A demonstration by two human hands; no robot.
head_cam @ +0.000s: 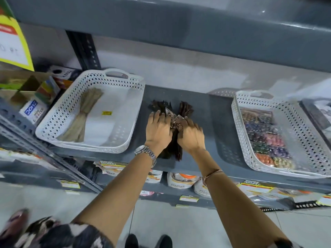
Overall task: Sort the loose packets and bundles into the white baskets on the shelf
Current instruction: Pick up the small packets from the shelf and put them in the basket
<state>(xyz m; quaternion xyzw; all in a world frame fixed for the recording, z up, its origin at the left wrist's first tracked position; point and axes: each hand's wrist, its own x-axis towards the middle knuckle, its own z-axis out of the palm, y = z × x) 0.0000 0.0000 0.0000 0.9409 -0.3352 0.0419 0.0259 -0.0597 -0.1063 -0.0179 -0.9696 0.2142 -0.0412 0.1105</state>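
A pile of dark brown bundles [172, 149] in clear wrap lies on the grey shelf [211, 122] between two white baskets. My left hand [158, 130] and my right hand [190, 134] press in on the pile from either side, fingers curled around it. The left white basket [136, 111] holds one tan bundle [84, 115] and a small yellow label. The right white basket [238, 126] is filled with several multicoloured packets [265, 136]. The middle of the dark pile is hidden under my hands.
A cardboard box [26, 90] with small cartons stands left of the left basket. A grey shelf board [179, 24] hangs overhead. Below the shelf edge sit packaged goods and price tags [189, 198]. Another tray edge [317, 113] shows at far right.
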